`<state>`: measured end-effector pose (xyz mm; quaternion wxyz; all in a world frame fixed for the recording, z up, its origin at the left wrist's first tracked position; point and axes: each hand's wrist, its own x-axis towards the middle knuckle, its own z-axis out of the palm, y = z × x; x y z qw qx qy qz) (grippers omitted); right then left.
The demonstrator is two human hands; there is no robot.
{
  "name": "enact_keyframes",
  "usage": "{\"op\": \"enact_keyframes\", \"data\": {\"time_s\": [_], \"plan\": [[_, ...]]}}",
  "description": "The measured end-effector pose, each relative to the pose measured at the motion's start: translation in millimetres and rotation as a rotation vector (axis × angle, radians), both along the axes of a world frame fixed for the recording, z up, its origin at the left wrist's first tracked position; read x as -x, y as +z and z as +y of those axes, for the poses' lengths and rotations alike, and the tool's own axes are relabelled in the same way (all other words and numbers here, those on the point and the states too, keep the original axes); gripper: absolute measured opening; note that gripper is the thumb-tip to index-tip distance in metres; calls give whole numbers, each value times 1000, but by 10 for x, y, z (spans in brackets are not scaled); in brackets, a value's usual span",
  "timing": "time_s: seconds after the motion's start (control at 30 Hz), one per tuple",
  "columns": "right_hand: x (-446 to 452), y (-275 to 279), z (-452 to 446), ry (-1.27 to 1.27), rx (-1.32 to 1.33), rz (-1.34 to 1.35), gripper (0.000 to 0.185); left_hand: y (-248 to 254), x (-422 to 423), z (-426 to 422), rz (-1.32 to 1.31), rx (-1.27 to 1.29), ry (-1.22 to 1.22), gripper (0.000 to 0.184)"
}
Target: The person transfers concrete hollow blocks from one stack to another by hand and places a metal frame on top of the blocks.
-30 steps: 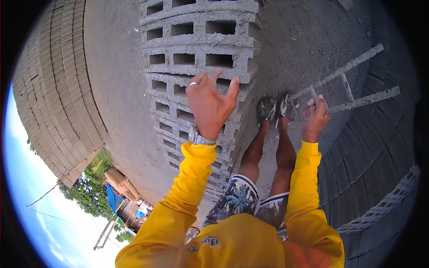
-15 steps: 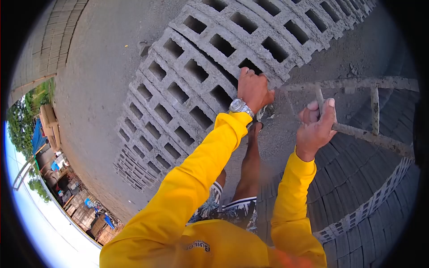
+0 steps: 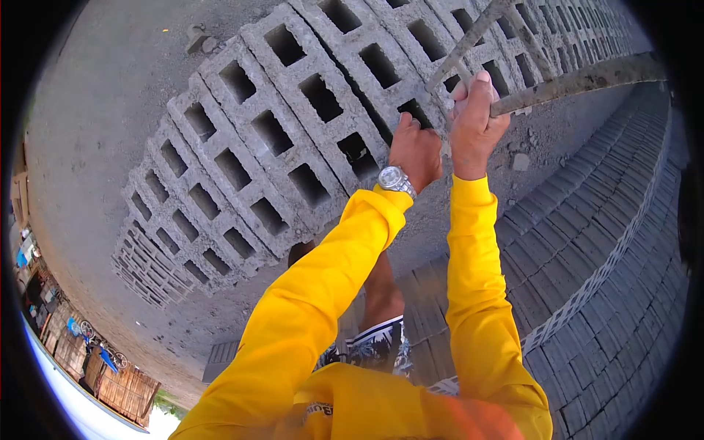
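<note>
A long row of grey concrete hollow blocks (image 3: 334,132) stands on the ground with the holes facing up. My left hand (image 3: 416,155), a watch on its wrist, is closed over the near end of one block beside its last hole; some of its fingers are hidden. Just to the right, my right hand (image 3: 475,132) grips a bar of a rusty, ladder-like metal frame (image 3: 579,86). The frame slants over the near edge of the row and reaches off to the right. The two hands are close together.
Tightly stacked grey blocks (image 3: 557,286) fill the lower right. Bare dirt ground (image 3: 95,125) runs along the far side of the row, with a small broken lump (image 3: 198,38) on it. A bicycle (image 3: 103,345) and wooden sheds stand at lower left.
My right hand has swung the metal frame up and left, from over the ground to over the blocks, close beside my left hand. My left hand stays on the block. The view has turned.
</note>
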<state>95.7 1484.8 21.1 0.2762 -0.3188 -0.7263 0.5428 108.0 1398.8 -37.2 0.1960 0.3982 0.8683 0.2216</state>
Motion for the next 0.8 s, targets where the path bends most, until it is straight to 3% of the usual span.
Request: {"op": "enact_keyframes", "data": {"time_s": [0.17,0.27,0.43,0.53,0.63,0.8], "plan": [[-98,22,-88,-46,68,-115,39,104,-9,-222,59,69,-80,30],[-51,721,-49,-154,254,1,41,146,-4,-247,29,86,-68,31],[-637,1172,383,-169,114,293,49,199,11,-159,-36,139,-66,35],[-1245,751,472,-304,281,273,51,233,6,-97,-21,182,-67,34],[-1745,28,296,-650,597,195,42,151,-64,-14,97,211,-62,39],[-2025,-799,18,-999,961,145,39,53,-108,11,232,217,-105,43]]}}
